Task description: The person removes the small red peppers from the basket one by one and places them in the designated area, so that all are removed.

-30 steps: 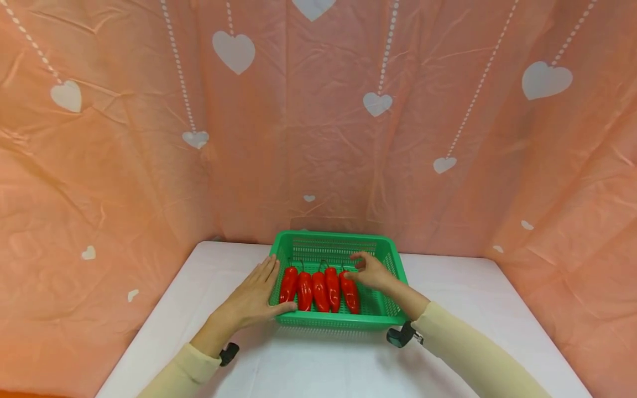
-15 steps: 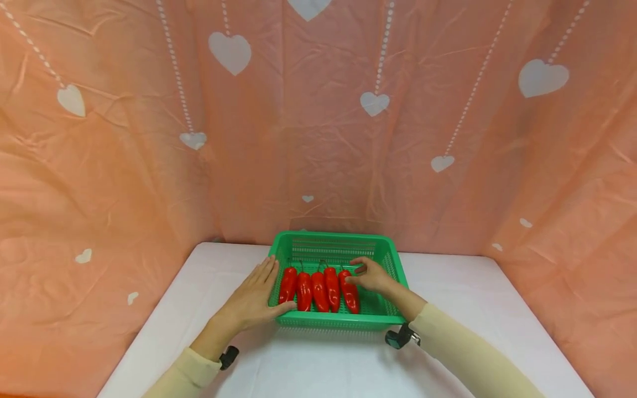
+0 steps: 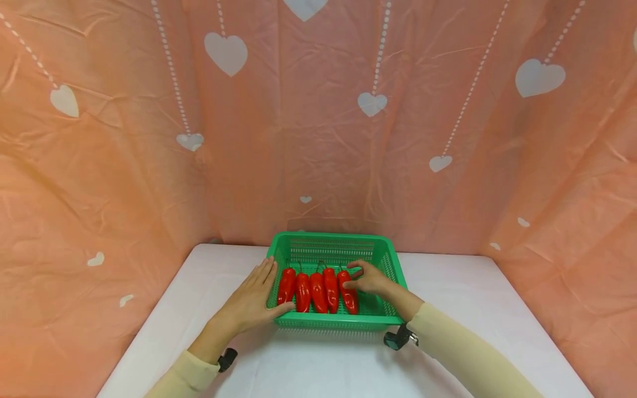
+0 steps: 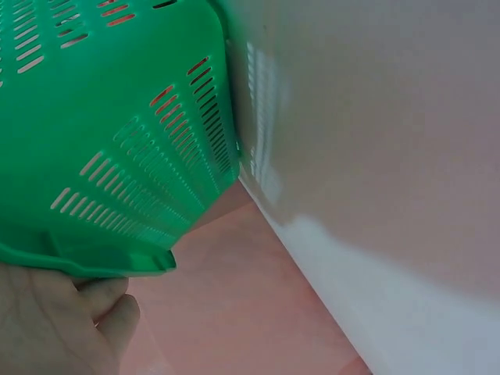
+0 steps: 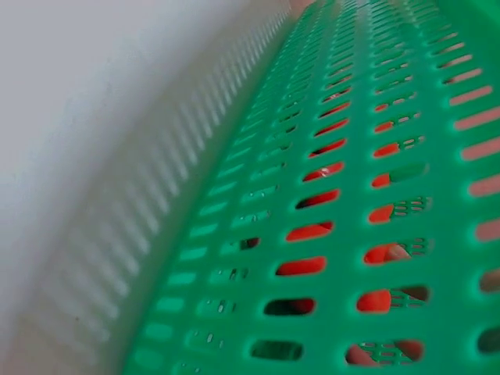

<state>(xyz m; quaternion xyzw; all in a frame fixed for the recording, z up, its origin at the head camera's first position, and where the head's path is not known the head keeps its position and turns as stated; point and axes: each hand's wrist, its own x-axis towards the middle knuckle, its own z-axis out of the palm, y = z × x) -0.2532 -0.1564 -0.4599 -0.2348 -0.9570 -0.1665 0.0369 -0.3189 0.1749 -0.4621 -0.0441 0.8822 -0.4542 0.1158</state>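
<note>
1. Type of place: a small draped booth built round a table (image 3: pixel 318 367). Whether it stands in a home, lab, shop or office cannot be determined.
2. Enclosure: peach sheeting (image 3: pixel 323 157) hangs at left, back and right, filling the head view above the tabletop.
3. Finish: sheeting visibly creased; bears white hearts (image 3: pixel 226 53), several at the ends of dotted lines (image 3: pixel 381 50). Decorative in character.
4. Table: plain white top, rear edge close to the sheeting. Left wrist view shows pinkish sheeting beyond the edge.
5. Equipment: wrist cameras (image 3: pixel 227 359) worn on both arms, consistent with a recording set.
</note>
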